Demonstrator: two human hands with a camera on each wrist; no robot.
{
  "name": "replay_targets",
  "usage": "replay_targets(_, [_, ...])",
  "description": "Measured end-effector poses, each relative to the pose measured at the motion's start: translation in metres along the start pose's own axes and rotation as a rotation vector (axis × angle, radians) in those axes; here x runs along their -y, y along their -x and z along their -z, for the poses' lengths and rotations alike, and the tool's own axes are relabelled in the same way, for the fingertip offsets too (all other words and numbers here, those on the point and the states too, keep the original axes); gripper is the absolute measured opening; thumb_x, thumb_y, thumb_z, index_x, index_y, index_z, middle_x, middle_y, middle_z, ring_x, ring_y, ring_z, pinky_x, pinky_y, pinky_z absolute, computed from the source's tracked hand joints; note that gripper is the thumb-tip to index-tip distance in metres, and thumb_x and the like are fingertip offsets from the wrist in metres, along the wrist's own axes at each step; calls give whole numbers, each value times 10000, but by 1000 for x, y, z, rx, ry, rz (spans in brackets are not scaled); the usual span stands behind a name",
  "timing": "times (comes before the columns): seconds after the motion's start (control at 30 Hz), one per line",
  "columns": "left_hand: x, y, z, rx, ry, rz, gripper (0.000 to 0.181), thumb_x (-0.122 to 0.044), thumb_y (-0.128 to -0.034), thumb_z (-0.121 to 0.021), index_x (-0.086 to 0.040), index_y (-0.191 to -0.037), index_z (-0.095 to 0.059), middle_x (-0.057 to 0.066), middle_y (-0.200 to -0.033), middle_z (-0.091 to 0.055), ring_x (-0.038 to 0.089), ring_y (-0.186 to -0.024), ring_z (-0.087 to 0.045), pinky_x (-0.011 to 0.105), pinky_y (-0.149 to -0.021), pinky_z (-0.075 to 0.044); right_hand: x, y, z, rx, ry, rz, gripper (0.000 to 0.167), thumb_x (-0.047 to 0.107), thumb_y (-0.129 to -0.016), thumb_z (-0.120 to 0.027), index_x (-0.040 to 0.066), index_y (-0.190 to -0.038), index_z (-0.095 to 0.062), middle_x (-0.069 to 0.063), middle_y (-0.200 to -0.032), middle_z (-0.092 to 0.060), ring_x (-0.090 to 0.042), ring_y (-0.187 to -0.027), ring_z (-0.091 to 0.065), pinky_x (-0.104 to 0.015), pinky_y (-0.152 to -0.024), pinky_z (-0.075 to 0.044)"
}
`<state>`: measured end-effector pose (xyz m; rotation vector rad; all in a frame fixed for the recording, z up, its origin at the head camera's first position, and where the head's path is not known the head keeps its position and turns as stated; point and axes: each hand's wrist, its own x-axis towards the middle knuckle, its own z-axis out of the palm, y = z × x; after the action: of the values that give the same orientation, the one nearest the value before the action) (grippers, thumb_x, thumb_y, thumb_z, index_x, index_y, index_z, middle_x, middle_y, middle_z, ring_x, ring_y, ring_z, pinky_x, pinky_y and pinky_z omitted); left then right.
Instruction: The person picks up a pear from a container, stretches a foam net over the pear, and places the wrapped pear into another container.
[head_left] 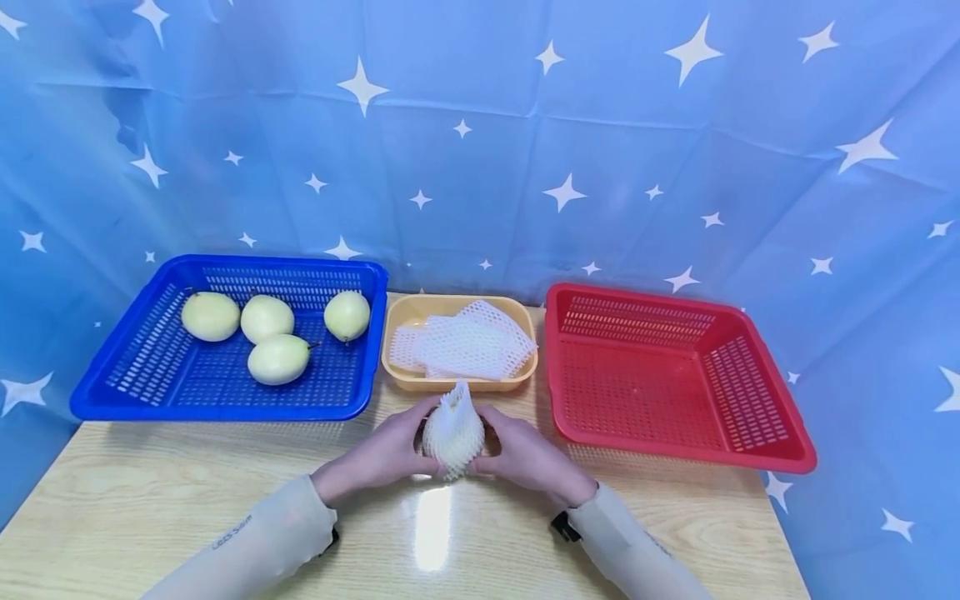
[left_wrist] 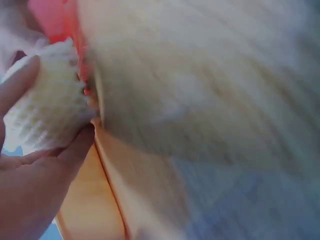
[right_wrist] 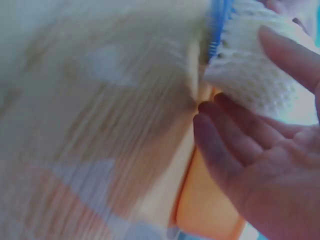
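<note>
A pale yellow pear in a white foam net sleeve (head_left: pixel 454 435) is held between both hands above the front of the table, the sleeve's loose end pointing up. My left hand (head_left: pixel 391 447) grips it from the left, thumb on the near side and fingers beneath, as the left wrist view shows the netted pear (left_wrist: pixel 50 100) up close. From the other side my right hand (head_left: pixel 521 450) holds it, the thumb resting on the net (right_wrist: pixel 255 60) and the slightly bent fingers along its lower side. The pear's skin is mostly covered by the mesh.
To the left, a blue basket (head_left: pixel 247 413) holds several bare pears (head_left: pixel 278 359). Just behind the hands, a small yellow-orange tray (head_left: pixel 457 385) contains flat white foam nets (head_left: pixel 465 343). A red basket (head_left: pixel 637 392) stands at right. Behind everything hangs a blue star-patterned curtain (head_left: pixel 480 208).
</note>
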<state>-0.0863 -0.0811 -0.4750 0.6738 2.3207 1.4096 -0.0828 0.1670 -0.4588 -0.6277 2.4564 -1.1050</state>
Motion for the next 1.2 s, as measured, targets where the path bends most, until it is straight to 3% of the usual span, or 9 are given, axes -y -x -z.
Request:
replay_targets(0.23, [-5, 7, 7, 39, 505, 102, 932, -147, -879, -831, -38, -1607, -258, 215, -1508, -460, 350, -1324, -561, 379, -1040, -520, 10, 15, 10, -32, -401, -50, 702, 288, -942, -787, 223, -1546, -437, -65, -1324, -632, -228, -1184, -641, -342, -964, -557])
replay_targets(0.37, [-10, 8, 9, 55, 760, 100, 834, -143, -952, -729, 23, -1596, -226, 206, -1461, -479, 284, -1269, -588, 373, -1051, -511, 17, 20, 15, -84, -409, 33, 616, 264, -998, -718, 282, -1549, -444, -65, -1372, -603, -242, -1192, -637, -358, -980, -552])
replay_targets(0.5, [-14, 6, 7, 88, 1006, 75, 730, -136, -1012, -628, 57, -1578, -210, 113, -1380, -545, 221, -1234, -583, 377, -1075, -482, 18, 23, 17, -165, -314, 150, 653, 199, -966, -756, 309, -1541, -466, -9, -1406, -585, -252, -1202, -631, -437, -985, -555])
replay_targets(0.6, [-17, 6, 6, 84, 1082, 81, 693, -188, -1038, -604, 64, -1565, -230, 72, -1333, -575, 205, -1214, -582, 354, -1060, -475, 17, 23, 16, -295, -165, 271, 636, 160, -914, -812, 256, -1482, -544, 18, -1389, -588, -258, -1183, -630, -462, -942, -572])
replay_targets(0.7, [-20, 5, 6, 75, 1113, 102, 709, -233, -1046, -603, 69, -1563, -223, 80, -1333, -568, 209, -1217, -574, 355, -1070, -469, 20, 21, 15, -437, 2, 373, 527, 132, -890, -829, 203, -1374, -633, 18, -1323, -618, -224, -1145, -631, -412, -909, -579])
replay_targets(0.8, [-21, 5, 4, 62, 1128, 123, 744, -259, -1052, -597, 63, -1580, -185, 99, -1361, -552, 216, -1241, -571, 374, -1096, -460, 23, 21, 15, -519, 100, 444, 404, 72, -888, -812, 157, -1265, -695, 8, -1229, -664, -189, -1109, -639, -341, -917, -568])
replay_targets(0.93, [-22, 3, 2, 30, 1186, 141, 717, -253, -1072, -553, 19, -1603, -156, 117, -1416, -512, 225, -1278, -561, 418, -1138, -431, 25, 20, 13, -540, 141, 521, 301, -2, -894, -773, 127, -1165, -746, 4, -1117, -689, -146, -1028, -666, -250, -891, -560])
replay_targets(1.07, [-24, 0, 3, -3, 1241, 124, 649, -222, -1087, -506, -25, -1611, -177, 113, -1440, -498, 235, -1303, -552, 459, -1167, -395, 23, 20, 11, -489, 142, 607, 240, -10, -928, -734, 119, -1127, -770, 3, -1079, -680, -129, -969, -663, -184, -834, -549])
replay_targets(1.2, [-26, -3, 6, -38, 1175, 97, 642, -208, -1081, -517, -20, -1607, -201, 101, -1404, -531, 222, -1267, -582, 451, -1140, -428, 21, 19, 11, -431, 144, 667, 196, 6, -962, -704, 98, -1121, -772, -13, -1076, -679, -141, -977, -666, -194, -847, -552])
